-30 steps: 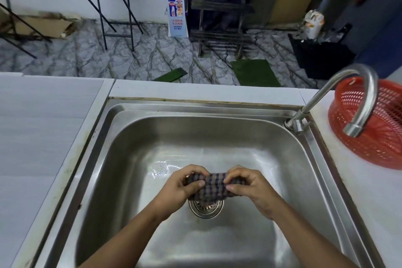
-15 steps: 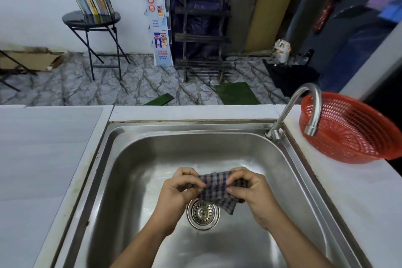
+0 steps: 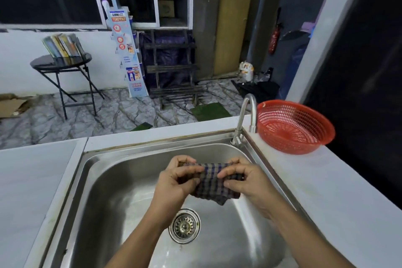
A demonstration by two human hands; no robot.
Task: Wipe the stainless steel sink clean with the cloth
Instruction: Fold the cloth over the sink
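Note:
A dark checked cloth [image 3: 212,183] hangs stretched between both hands above the stainless steel sink [image 3: 104,198]. My left hand [image 3: 176,183] pinches its left edge. On the other side, my right hand [image 3: 245,180] grips the right edge with bent fingers. The cloth's lower corner droops toward the basin without touching it. The round drain strainer [image 3: 185,226] lies below the hands. The basin floor looks wet and shiny.
A curved steel tap [image 3: 245,115] rises at the sink's back right corner. A red plastic basket [image 3: 293,126] stands on the white counter [image 3: 326,191] to the right. More white counter [image 3: 32,180] lies to the left. Beyond is a tiled floor with a folding table.
Both hands have lifted the cloth up off the drain and spread it wider between them. My view has tilted upward, showing more of the room.

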